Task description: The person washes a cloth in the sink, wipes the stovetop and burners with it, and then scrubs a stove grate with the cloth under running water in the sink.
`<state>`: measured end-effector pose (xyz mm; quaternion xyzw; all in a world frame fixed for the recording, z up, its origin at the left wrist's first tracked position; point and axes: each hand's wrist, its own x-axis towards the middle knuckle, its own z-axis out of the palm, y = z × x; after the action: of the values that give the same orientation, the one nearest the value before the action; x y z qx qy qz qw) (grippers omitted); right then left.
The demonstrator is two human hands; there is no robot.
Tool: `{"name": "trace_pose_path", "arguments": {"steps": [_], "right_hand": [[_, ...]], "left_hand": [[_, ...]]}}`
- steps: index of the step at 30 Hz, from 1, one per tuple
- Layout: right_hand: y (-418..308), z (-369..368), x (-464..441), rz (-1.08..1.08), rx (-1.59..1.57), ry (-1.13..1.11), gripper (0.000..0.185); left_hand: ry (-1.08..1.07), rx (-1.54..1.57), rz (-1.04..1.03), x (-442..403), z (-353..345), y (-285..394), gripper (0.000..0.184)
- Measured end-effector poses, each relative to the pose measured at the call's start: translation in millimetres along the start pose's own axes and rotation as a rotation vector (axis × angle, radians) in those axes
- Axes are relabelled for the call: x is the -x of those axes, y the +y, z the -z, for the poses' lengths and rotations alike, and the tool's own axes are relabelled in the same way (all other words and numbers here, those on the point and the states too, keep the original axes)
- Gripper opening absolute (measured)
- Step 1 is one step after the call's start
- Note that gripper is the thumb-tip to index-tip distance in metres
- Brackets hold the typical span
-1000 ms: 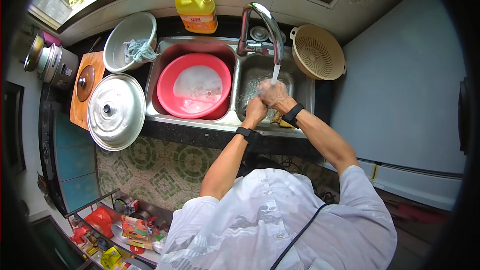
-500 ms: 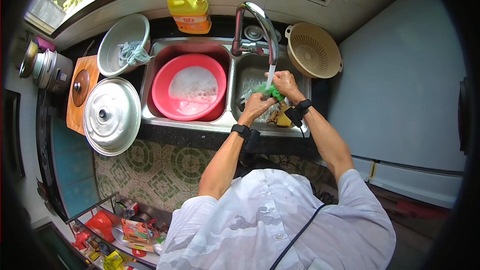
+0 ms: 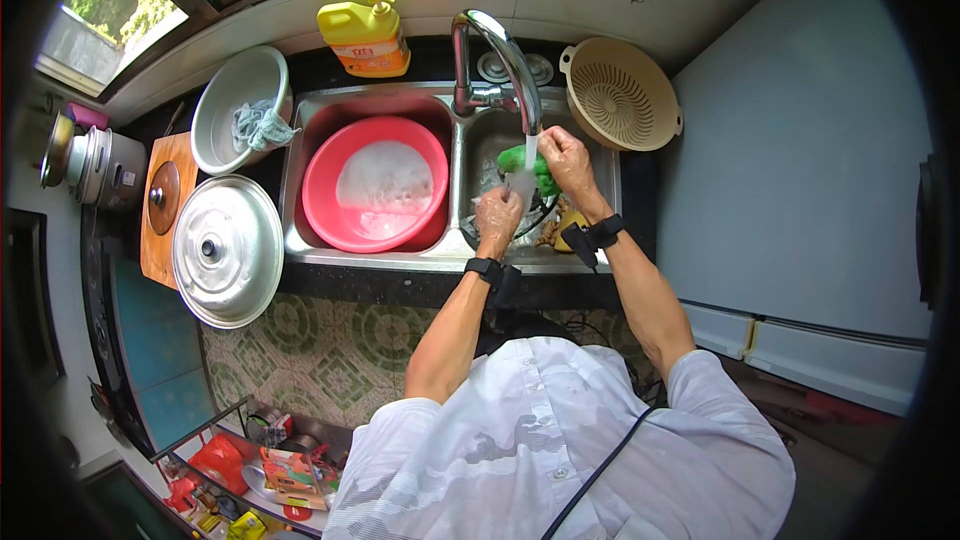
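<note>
In the right basin (image 3: 590, 265) of the steel sink, water runs from the curved tap (image 3: 520, 70) between my two hands. A bright green cloth (image 3: 543, 178) lies bunched beside the stream, wet and partly hidden. My right hand (image 3: 567, 160) is closed at the cloth's right edge, its fingertips bent around it. My left hand (image 3: 498, 218) is a closed fist lower and to the left; what its fingers hold is hidden by splashing water. Below the right hand, brown knobbly pieces (image 3: 548, 233) and a yellowish piece (image 3: 571, 230) lie in the basin.
A red tub (image 3: 315, 195) of foamy water fills the left basin. A beige colander (image 3: 622, 90) stands right of the tap, a yellow pump bottle (image 3: 365, 40) behind the sink. Left are a pale basin (image 3: 210, 115) with a grey-blue cloth (image 3: 262, 127) and a metal lid (image 3: 230, 250).
My hands have moved apart: the left lower and leftward, curled into a fist, the right slightly higher in the sink. More of the green cloth shows between them. The view has shifted slightly.
</note>
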<state>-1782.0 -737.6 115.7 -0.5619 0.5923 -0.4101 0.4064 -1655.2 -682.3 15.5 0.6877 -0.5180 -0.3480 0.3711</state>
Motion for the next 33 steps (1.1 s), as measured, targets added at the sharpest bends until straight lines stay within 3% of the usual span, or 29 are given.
{"name": "trace_pose_path", "arguments": {"steps": [3,4,7,9,12,15,16,17,19,20,25,28,31,33], "right_hand": [[67.7,-19.5,21.8,0.423,0.316,-0.085,0.023],[70.7,-22.0,25.5,0.468,0.516,-0.066,0.023],[62.0,-17.4,19.8,0.357,0.723,0.055,0.026],[62.7,-19.1,11.9,0.439,0.712,0.093,0.028],[70.0,-29.8,-0.6,0.411,0.677,0.282,0.028],[81.9,-15.2,-16.8,0.308,0.695,0.335,0.027],[61.9,-4.1,-17.4,0.071,0.677,0.223,0.029],[69.8,0.6,-24.8,0.076,0.674,0.219,0.029],[66.1,10.1,-28.6,0.323,0.486,-0.026,0.037],[64.0,15.4,-27.9,0.005,0.325,-0.243,0.04],[48.7,3.3,-21.2,0.115,0.544,-0.236,0.029],[20.3,4.1,-10.7,0.16,0.634,-0.185,0.026],[5.9,7.5,-0.7,0.239,0.663,-0.194,0.024],[2.9,10.4,6.0,0.255,0.686,-0.193,0.019]], "left_hand": [[0.007,0.077,0.023,-3.6,3.7,11.4,0.037],[-0.043,0.232,0.148,-1.3,8.2,21.3,0.035],[0.063,0.203,-0.007,2.6,3.6,24.2,0.035],[0.094,0.171,-0.001,0.9,1.3,23.7,0.036],[0.144,0.211,0.058,-3.5,-0.9,18.2,0.034],[0.124,0.227,0.126,-2.0,8.7,8.1,0.034],[0.091,0.206,0.137,0.0,17.3,13.1,0.034],[0.098,0.206,0.138,-3.4,20.6,11.5,0.034],[0.08,0.205,0.075,-1.7,24.3,6.6,0.03],[0.076,0.233,0.059,0.2,25.4,5.5,0.029],[0.005,0.463,0.11,4.2,31.1,3.5,0.017],[0.018,0.63,0.19,6.3,33.9,9.2,0.03],[0.194,0.16,-0.038,20.0,34.8,0.5,0.043],[0.153,0.166,0.074,29.1,37.1,0.5,0.042]]}}
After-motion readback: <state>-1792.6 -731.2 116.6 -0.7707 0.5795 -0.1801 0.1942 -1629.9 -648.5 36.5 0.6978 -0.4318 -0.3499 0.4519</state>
